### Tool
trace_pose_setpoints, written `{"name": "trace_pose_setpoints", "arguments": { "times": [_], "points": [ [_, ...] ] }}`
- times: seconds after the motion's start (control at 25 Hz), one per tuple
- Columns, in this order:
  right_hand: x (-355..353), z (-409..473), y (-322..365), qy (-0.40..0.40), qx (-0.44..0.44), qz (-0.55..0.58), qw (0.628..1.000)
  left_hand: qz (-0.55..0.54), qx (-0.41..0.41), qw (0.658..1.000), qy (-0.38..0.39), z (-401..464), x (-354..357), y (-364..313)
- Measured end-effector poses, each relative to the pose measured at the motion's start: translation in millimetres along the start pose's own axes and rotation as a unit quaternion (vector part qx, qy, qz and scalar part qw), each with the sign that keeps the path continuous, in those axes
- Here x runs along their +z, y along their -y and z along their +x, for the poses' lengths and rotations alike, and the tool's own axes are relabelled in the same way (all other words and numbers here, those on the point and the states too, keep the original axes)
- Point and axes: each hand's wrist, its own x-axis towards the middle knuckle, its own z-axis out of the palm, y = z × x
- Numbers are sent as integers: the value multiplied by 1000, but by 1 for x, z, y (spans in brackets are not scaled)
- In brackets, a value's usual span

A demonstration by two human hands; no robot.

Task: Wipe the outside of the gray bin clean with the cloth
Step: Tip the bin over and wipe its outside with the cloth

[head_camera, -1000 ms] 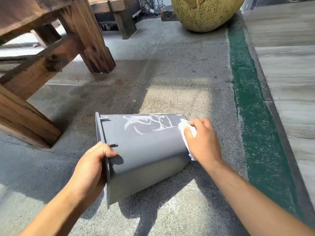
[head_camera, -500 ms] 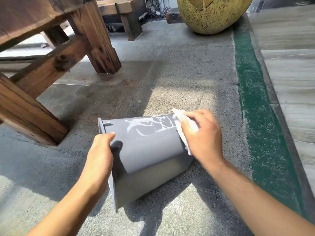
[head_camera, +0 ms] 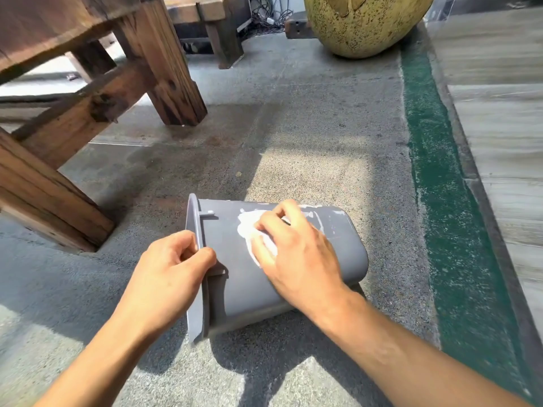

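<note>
The gray bin [head_camera: 235,277] lies on its side on the concrete floor, its rim to the left and its base to the right. My left hand [head_camera: 173,268] grips the rim, thumb over the edge. Pressed flat on the bin's upper side, my right hand [head_camera: 296,254] holds a white cloth [head_camera: 249,230] against the plastic. Most of the cloth is hidden under the fingers. A few white smears [head_camera: 338,213] show near the bin's far right edge.
Heavy wooden table legs [head_camera: 164,71] and a cross beam [head_camera: 73,121] stand at the left and back left. A large yellow-green speckled round object [head_camera: 364,22] sits at the back. A green painted strip [head_camera: 440,183] and pale boards [head_camera: 499,113] run along the right.
My right hand slid the cloth leftward from the bin's base end onto the middle of its upper side, over the white smears. The left hand kept its hold on the rim.
</note>
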Motion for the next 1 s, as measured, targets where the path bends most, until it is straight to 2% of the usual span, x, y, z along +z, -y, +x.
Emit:
{"name": "trace_pose_setpoints", "arguments": {
  "times": [0.16, 0.28, 0.36, 0.44, 0.52, 0.64, 0.76, 0.88, 1.0],
  "points": [
    [-15, 0, -86, 12, 190, -110, 976, -45, -16, 999, 9, 0, -2, 7],
    [-24, -6, -126, 26, 312, -70, 947, -75, -27, 997, 16, 1, -2, 6],
    [-26, -11, -128, 0, 343, -43, 938, -54, -27, 998, 20, 2, 0, 7],
    [-26, -13, -113, -20, 321, -42, 946, -60, -44, 997, 28, 3, 1, 7],
    [-25, -9, -87, -41, 261, -15, 964, -117, -66, 990, 45, 3, 1, 8],
    [-18, -2, -31, -70, 98, 79, 990, -202, -84, 975, 40, 2, -3, 5],
    [-7, 14, 24, -65, -16, 139, 988, -211, -79, 973, 49, 4, -2, 0],
    [8, 24, 49, -42, -41, 71, 996, -198, -67, 975, 78, 6, 1, 0],
    [16, 19, 40, -24, -66, -22, 997, -199, -63, 974, 84, 4, -4, 3]
  ]
}}
